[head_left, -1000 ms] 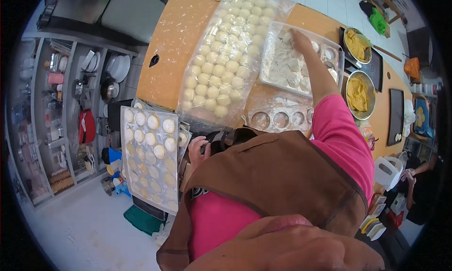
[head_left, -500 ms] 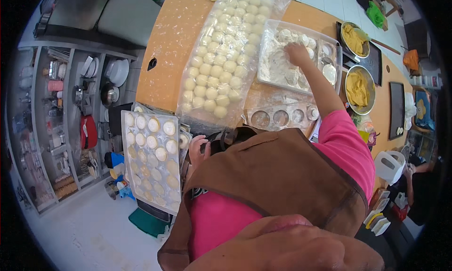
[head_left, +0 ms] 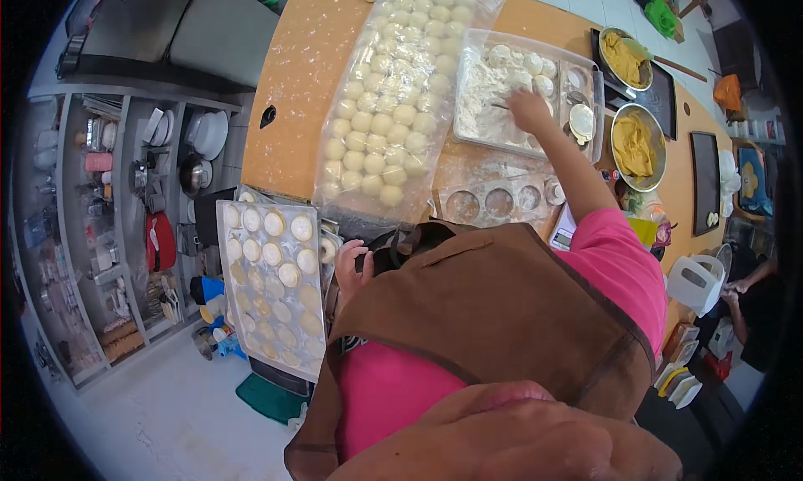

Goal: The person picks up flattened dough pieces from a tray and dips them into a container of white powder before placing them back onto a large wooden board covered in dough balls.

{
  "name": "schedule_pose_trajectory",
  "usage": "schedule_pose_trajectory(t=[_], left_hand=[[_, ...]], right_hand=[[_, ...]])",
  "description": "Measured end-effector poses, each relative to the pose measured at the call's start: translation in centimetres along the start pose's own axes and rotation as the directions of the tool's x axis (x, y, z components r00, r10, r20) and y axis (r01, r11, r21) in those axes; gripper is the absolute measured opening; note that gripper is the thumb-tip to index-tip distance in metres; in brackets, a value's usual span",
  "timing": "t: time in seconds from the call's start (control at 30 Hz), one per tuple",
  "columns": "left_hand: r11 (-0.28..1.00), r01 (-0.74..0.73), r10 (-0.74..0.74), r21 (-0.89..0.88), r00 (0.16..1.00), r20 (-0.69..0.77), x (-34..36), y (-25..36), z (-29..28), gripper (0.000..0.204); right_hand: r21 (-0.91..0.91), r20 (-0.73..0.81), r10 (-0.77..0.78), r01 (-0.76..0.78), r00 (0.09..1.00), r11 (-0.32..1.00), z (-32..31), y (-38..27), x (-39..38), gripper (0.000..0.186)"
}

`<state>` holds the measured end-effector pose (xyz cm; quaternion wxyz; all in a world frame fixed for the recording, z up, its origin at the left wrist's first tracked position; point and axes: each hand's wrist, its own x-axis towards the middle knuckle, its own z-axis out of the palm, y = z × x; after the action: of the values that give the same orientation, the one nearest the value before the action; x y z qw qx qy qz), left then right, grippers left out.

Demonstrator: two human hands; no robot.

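Observation:
My right hand [head_left: 529, 111] is over a shallow clear tray of white flour [head_left: 483, 92], its fingers curled together. A thin dark piece sticks out from its fingertips, too small to name. Floured dough rounds [head_left: 533, 63] lie in the flour around the hand. Beside it, the tray's narrow side section holds a metal spoon [head_left: 575, 97] and a pale round [head_left: 581, 121]. My left hand [head_left: 353, 268] rests low at my side, next to an upper tray of flat floured dough rounds [head_left: 272, 253]. Its fingers are loosely bent and apart, with nothing visible in them.
Many dough balls [head_left: 385, 125] lie under a clear plastic sheet on the wooden table [head_left: 293, 71]. Two metal bowls of yellow filling [head_left: 636, 150] stand at the right. A panel with round holes [head_left: 499, 203] lies near me. Another person's hands [head_left: 736, 293] show at far right.
My right hand has shifted slightly within the flour tray, and the thin dark piece now shows at its fingertips. The rounds near the tray's front are no longer visible there. My left hand stays put.

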<state>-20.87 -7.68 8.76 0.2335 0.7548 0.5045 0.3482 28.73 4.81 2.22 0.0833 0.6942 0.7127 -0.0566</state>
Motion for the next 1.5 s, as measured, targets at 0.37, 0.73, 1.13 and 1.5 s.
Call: schedule_pose_trajectory(t=[0.37, 0.73, 1.13, 1.5], left_hand=[[0.999, -0.034, 0.034, 0.013, 0.999, 0.003, 0.4, 0.4, -0.2, 0.016], [0.997, -0.034, 0.032, 0.069, 0.999, 0.031, 0.4, 0.9, -0.6, 0.018], [0.999, 0.024, -0.022, 0.042, 0.999, -0.045, -1.9, -1.3, -1.4, 0.021], [0.999, -0.023, 0.023, 0.047, 1.0, -0.002, 1.4, -1.5, -1.7, 0.023]], right_hand=[[0.078, -0.069, -0.195, 0.2, 0.978, 0.977, 0.6, -0.8, -1.4, 0.04], [0.257, -0.244, 0.32, -0.257, 0.915, 0.931, -0.8, 2.0, 9.1, 0.039], [0.19, -0.053, 0.217, -0.203, 0.975, 0.961, 0.1, 5.5, 12.3, 0.063], [0.142, -0.241, 0.155, -0.123, 0.958, 0.982, -2.8, 2.8, 8.8, 0.048]])
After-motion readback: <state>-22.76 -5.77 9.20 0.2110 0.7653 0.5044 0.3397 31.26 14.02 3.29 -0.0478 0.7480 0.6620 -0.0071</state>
